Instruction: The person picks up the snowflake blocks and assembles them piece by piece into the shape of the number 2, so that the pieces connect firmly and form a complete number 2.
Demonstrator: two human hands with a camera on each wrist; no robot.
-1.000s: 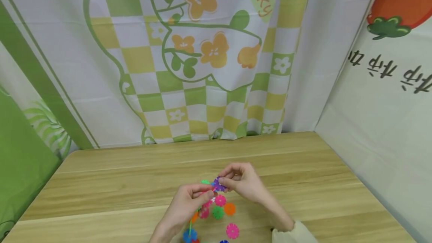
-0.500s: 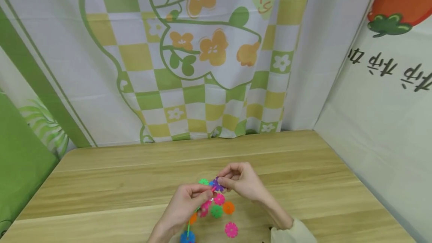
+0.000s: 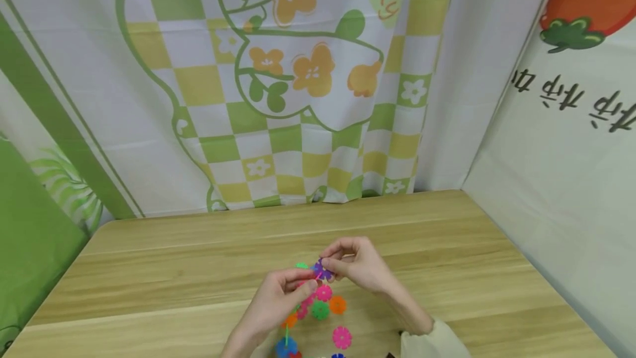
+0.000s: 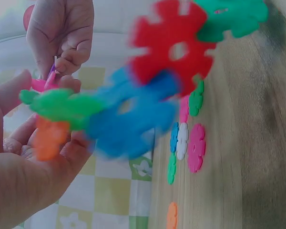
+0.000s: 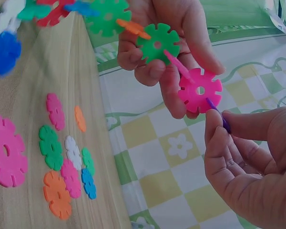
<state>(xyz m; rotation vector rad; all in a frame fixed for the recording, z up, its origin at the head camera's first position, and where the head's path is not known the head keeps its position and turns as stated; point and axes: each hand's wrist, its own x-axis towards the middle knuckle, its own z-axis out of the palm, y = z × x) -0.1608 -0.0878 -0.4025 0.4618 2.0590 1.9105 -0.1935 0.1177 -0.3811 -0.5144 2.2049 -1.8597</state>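
Note:
My left hand (image 3: 273, 300) holds a chain of slotted plastic snowflake discs by its upper end, thumb and fingers around a pink disc (image 5: 200, 90). From there the chain runs through a green disc (image 5: 158, 44), a small orange disc (image 4: 51, 138), a blue disc (image 4: 131, 112) and a red disc (image 4: 174, 45), hanging over the table. My right hand (image 3: 362, 269) pinches a purple disc (image 5: 218, 115) between thumb and index finger. Seen edge-on in the right wrist view, the purple disc meets the pink one's rim; fingertips partly hide it.
Loose discs lie on the wooden table (image 3: 174, 269) beneath the hands, among them a pink disc (image 3: 342, 337), an orange disc (image 3: 338, 305), a green disc (image 3: 320, 310) and a white disc (image 5: 72, 151). A patterned curtain (image 3: 308, 170) hangs behind the table's far edge.
Both hands stay together at nearly the same spot, still holding the pink and purple discs. The chain's hanging part with the blue disc has swung slightly to the right.

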